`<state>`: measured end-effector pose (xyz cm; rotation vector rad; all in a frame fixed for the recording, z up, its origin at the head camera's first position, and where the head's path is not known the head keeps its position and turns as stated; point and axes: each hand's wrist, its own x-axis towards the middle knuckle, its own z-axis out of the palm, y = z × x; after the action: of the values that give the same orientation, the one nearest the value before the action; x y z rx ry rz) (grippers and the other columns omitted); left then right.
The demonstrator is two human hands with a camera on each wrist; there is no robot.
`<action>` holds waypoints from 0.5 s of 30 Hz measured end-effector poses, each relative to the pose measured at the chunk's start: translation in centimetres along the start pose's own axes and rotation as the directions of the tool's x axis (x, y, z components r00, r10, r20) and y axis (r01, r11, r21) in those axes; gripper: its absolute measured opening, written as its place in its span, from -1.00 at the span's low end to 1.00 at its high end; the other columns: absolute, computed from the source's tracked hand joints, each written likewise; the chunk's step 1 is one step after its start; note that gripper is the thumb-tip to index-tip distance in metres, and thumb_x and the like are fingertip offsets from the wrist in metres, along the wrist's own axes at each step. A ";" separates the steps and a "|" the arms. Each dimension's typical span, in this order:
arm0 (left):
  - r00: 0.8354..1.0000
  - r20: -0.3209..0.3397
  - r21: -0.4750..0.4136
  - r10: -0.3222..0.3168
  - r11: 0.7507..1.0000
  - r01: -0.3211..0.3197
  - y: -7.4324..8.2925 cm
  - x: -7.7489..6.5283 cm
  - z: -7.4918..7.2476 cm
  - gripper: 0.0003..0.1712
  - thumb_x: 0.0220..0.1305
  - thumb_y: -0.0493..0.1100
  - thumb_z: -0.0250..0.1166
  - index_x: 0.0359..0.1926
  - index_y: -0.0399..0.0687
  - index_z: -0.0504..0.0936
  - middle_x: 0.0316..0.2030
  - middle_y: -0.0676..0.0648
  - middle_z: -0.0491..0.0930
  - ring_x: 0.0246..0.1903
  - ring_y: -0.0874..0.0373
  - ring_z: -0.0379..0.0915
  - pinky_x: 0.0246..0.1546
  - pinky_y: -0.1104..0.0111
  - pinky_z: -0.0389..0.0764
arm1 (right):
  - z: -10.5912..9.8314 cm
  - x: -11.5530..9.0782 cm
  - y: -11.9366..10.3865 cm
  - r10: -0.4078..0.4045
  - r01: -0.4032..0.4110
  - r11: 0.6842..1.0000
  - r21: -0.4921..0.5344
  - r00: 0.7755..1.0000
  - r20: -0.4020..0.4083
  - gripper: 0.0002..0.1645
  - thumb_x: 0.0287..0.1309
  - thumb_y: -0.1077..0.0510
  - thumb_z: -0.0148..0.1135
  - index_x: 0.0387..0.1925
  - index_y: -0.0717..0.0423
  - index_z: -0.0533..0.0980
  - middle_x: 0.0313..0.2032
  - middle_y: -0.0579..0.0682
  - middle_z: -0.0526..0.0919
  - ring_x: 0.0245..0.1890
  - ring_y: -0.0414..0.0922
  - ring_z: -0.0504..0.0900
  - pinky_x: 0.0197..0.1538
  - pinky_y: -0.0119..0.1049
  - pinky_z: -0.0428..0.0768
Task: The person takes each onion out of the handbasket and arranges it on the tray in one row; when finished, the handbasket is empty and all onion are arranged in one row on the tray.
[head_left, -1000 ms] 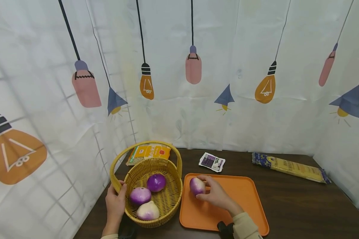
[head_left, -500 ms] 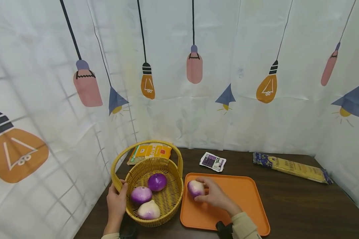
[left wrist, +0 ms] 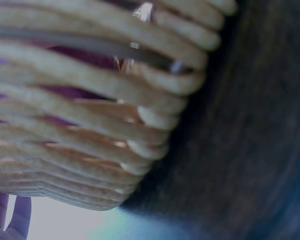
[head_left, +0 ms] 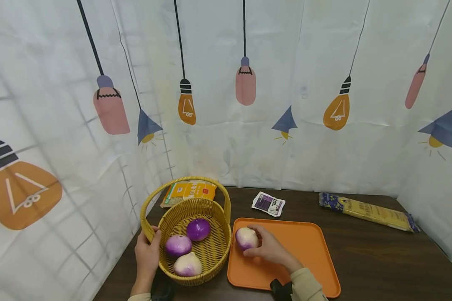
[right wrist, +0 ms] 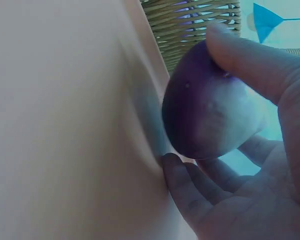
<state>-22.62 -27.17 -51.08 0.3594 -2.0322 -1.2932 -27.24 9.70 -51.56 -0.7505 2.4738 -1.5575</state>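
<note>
Onion (head_left: 246,239) has turned its paler end upward, pinched by the right hand (head_left: 272,250) over the tray (head_left: 305,244), near its left edge; being smooth, it could slip that grip. Left hand (head_left: 147,253) holds the basket (head_left: 215,254).

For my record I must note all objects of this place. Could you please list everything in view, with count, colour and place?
Woven basket: one, golden yellow, left of the tray
Loose onions: three, purple and white, inside the basket
Held onion: one, white and purple, over the tray's left part
Tray: one, orange, on the table
Packet: one, orange-yellow, behind the basket
Pouch: one, white and purple, behind the tray
Long packet: one, yellow and blue, back right
Table: one, dark brown, underneath
Curtain: count unclear, white with printed lamps, around the table
Sleeves: two, beige, bottom edge
Hands: two; left hand at the basket's left side, right hand holding an onion
</note>
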 end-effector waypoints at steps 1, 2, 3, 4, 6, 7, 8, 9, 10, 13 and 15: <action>1.000 0.002 0.001 -0.005 1.000 0.005 0.0 0.0 0.0 -0.82 0.36 -0.19 0.23 -0.12 -0.22 0.56 -0.33 -0.02 0.52 -0.37 0.27 0.32 -0.27 0.45 0.27 | 0.0 0.0 0.0 -0.002 0.002 1.000 -0.002 1.000 -0.005 -0.07 -0.09 0.06 0.55 0.30 0.21 0.31 0.14 0.13 0.49 0.03 0.01 0.52 0.02 -0.21 0.50; 1.000 0.003 0.001 -0.009 1.000 0.009 0.0 0.0 0.1 -0.82 0.36 -0.19 0.23 -0.12 -0.21 0.56 -0.32 -0.04 0.52 -0.36 0.26 0.32 -0.27 0.45 0.27 | 0.0 0.0 0.0 -0.002 0.002 1.000 0.000 1.000 -0.010 -0.07 -0.08 0.06 0.55 0.30 0.20 0.31 0.15 0.13 0.49 0.03 0.01 0.52 0.01 -0.20 0.50; 1.000 0.005 0.004 -0.013 1.000 0.013 0.0 -0.1 0.1 -0.82 0.37 -0.19 0.22 -0.11 -0.21 0.56 -0.31 -0.05 0.52 -0.35 0.26 0.32 -0.27 0.45 0.27 | 0.0 0.0 0.0 -0.002 0.002 1.000 0.006 1.000 -0.015 -0.08 -0.08 0.06 0.55 0.30 0.19 0.32 0.14 0.13 0.49 0.02 0.01 0.52 0.00 -0.20 0.50; 1.000 0.007 0.004 -0.016 1.000 0.016 0.0 -0.1 0.1 -0.82 0.37 -0.19 0.22 -0.11 -0.21 0.55 -0.31 -0.06 0.52 -0.35 0.25 0.32 -0.27 0.45 0.27 | 0.0 -0.1 0.0 -0.002 0.002 1.000 0.009 1.000 -0.022 -0.09 -0.08 0.07 0.55 0.29 0.19 0.32 0.14 0.14 0.48 0.01 0.01 0.52 -0.02 -0.20 0.51; 1.000 0.014 0.003 -0.018 1.000 0.018 0.0 -0.1 0.2 -0.82 0.37 -0.18 0.21 -0.11 -0.21 0.55 -0.30 -0.08 0.52 -0.35 0.25 0.32 -0.26 0.45 0.27 | 0.0 -0.1 0.0 0.006 -0.005 1.000 0.009 0.999 -0.041 -0.09 -0.08 0.07 0.55 0.29 0.19 0.33 0.13 0.15 0.48 -0.02 0.00 0.52 -0.07 -0.24 0.52; 1.000 0.017 0.001 -0.016 1.000 0.016 0.1 -0.1 0.2 -0.82 0.37 -0.18 0.21 -0.10 -0.21 0.55 -0.30 -0.08 0.52 -0.34 0.25 0.32 -0.26 0.45 0.27 | 0.0 -0.1 -0.1 0.014 -0.014 1.000 0.008 0.998 -0.055 -0.08 -0.08 0.07 0.55 0.29 0.20 0.33 0.12 0.17 0.48 -0.04 -0.01 0.53 -0.10 -0.25 0.53; 1.000 0.019 -0.002 -0.015 1.000 0.015 0.1 -0.1 0.2 -0.81 0.37 -0.18 0.21 -0.10 -0.22 0.55 -0.31 -0.08 0.52 -0.34 0.25 0.32 -0.26 0.45 0.28 | 0.0 -0.1 -0.1 0.025 -0.024 1.000 0.005 0.997 -0.069 -0.08 -0.08 0.06 0.55 0.29 0.21 0.33 0.12 0.17 0.48 -0.06 -0.02 0.53 -0.13 -0.27 0.53; 1.000 0.018 -0.003 -0.013 1.000 0.013 0.1 -0.1 0.2 -0.81 0.37 -0.18 0.22 -0.10 -0.21 0.56 -0.31 -0.07 0.52 -0.35 0.25 0.32 -0.27 0.45 0.28 | 0.0 0.0 -0.2 0.035 -0.035 0.999 -0.001 0.996 -0.082 -0.07 -0.08 0.05 0.55 0.29 0.22 0.32 0.11 0.18 0.48 -0.08 -0.02 0.54 -0.16 -0.28 0.54; 1.000 0.013 -0.006 -0.013 1.000 0.013 0.1 -0.1 0.1 -0.81 0.37 -0.19 0.22 -0.11 -0.22 0.56 -0.32 -0.06 0.52 -0.35 0.25 0.32 -0.27 0.45 0.28 | 0.1 0.1 -0.2 0.043 -0.044 0.999 -0.007 0.995 -0.093 -0.06 -0.09 0.05 0.56 0.29 0.25 0.32 0.11 0.19 0.48 -0.09 -0.03 0.54 -0.18 -0.28 0.55; 1.000 0.005 -0.001 -0.008 1.000 0.008 0.1 0.0 0.1 -0.82 0.36 -0.20 0.23 -0.12 -0.22 0.56 -0.34 -0.04 0.51 -0.36 0.25 0.32 -0.28 0.45 0.28 | 0.2 0.3 -0.4 0.069 -0.074 0.997 -0.039 0.991 -0.113 -0.04 -0.10 0.01 0.56 0.28 0.30 0.32 0.10 0.21 0.48 -0.12 -0.03 0.55 -0.19 -0.27 0.56; 1.000 0.004 0.008 -0.006 1.000 0.006 0.0 0.1 0.0 -0.83 0.36 -0.19 0.23 -0.12 -0.21 0.56 -0.33 -0.05 0.52 -0.36 0.25 0.33 -0.27 0.46 0.28 | 0.3 0.5 -0.5 0.071 -0.080 0.994 -0.076 0.991 -0.114 -0.04 -0.12 0.00 0.56 0.26 0.33 0.34 0.08 0.22 0.49 -0.14 -0.03 0.54 -0.19 -0.24 0.56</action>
<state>-22.69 -27.17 -51.07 0.3667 -2.0420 -1.2911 -27.42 9.05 -51.12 -0.5884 2.6251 -1.5207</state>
